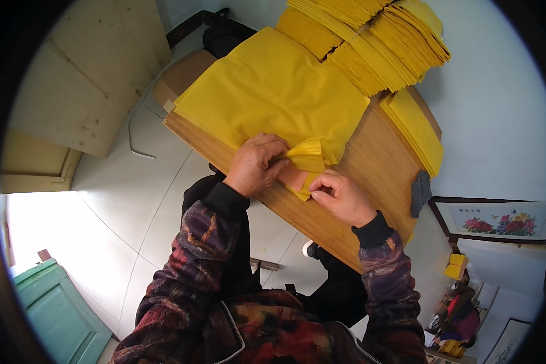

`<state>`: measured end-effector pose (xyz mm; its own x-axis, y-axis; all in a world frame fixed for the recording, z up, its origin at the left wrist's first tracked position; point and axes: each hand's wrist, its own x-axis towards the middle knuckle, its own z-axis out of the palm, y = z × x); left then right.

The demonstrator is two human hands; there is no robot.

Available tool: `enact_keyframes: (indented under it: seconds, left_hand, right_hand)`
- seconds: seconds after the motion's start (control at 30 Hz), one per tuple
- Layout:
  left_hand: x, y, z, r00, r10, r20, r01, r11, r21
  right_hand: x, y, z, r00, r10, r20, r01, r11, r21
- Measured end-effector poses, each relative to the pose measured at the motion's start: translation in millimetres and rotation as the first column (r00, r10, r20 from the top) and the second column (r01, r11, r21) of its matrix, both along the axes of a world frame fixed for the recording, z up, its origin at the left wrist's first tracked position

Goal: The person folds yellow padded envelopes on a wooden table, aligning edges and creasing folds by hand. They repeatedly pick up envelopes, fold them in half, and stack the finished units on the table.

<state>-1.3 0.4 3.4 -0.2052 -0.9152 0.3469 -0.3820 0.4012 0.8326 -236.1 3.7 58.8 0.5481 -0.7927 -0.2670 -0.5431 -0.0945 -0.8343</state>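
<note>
The left hand (256, 165) lies palm down on the near edge of the yellow sheets (273, 91), its fingers curled together and pressing on a small folded wad (306, 159) of the same yellow paper; the weight looks meant to pin the folds so they do not spring open; the wad sits right at the fingertips, fanned in thin pleats on the side away from them; the right hand (341, 197) comes in from the other side, thumb and forefinger pinched on the wad's lower corner, the other fingers tucked under, as if to crease or tug that corner while the left holds the rest still; between the two hands, just under the wad, a pinkish slip (294, 178) shows, touching the paper; whether it is part of the fold or lies beneath it I cannot tell; the big sheets spread flat beyond the left knuckles, close enough to draw from without reaching; well past them, stacks (370, 42) of finished yellow folds are piled in overlapping rows, and a flatter pile (415, 127) lies beyond the right hand near the far rim of the wooden table (376, 176); a dark grey pad (420, 193) hangs off the edge there; a framed flower picture (497, 219) leans by the wall
</note>
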Motion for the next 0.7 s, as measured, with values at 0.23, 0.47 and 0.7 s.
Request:
enact_keyframes:
  seconds: [0.23,0.47,0.7]
  left_hand:
    - [1.3,0.0,-7.2,1.0,0.027,-0.011,-0.028,0.998,-0.048]
    - [-5.6,-0.7,-4.8,0.999,0.018,-0.037,-0.016,0.999,0.048]
    - [-5.5,-0.5,-6.3,0.999,0.045,-0.019,-0.045,0.999,0.003]
  right_hand:
    - [-30.7,14.5,-10.6,0.955,-0.295,-0.014,0.292,0.95,-0.112]
    - [-190.3,13.6,-45.5,0.565,-0.818,0.11,0.631,0.342,-0.696]
    - [-282.6,-5.5,-76.9,0.443,-0.888,-0.126,0.379,0.312,-0.871]
